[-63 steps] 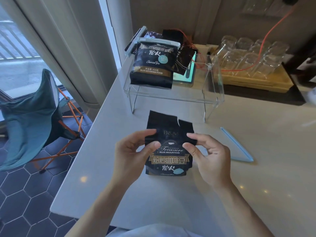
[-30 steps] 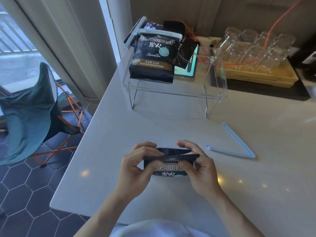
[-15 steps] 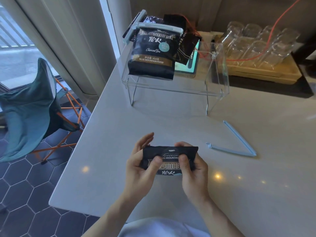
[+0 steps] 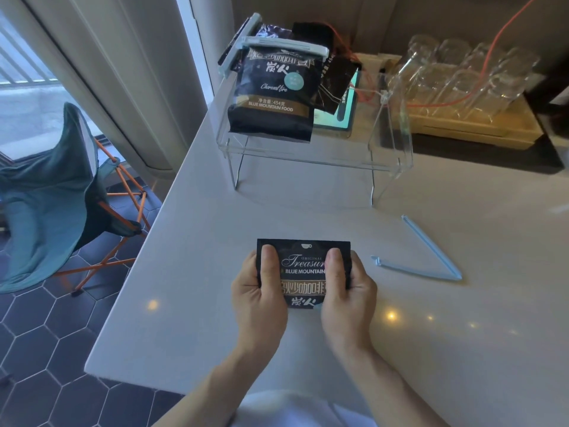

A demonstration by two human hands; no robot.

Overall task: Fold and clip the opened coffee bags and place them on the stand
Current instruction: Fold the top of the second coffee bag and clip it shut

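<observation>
— What do you have in the middle of the frame?

— I see a folded black coffee bag, "Treasure Blue Mountain" on its face, held just above the pale countertop, lower centre. The left hand grips its left edge, thumb flat on the front, fingers curled behind. The right hand does the same on the right edge.

— Are the fingers clamped, then?

— Both thumbs press on the bag; I can't make out much of the fingers behind it.

— And the clip?

— A light blue sealing clip lies spread in a V on the countertop, right of the bag, apart from it.

— The stand?

— A clear acrylic stand sits in the upper centre. A larger black coffee bag stands on its left part, a pale clip across its top. More dark bags lean behind it.

— Anything else?

— Upturned glasses on a tray, upper right, an orange cable across them, and a teal folding chair at the left edge.
</observation>
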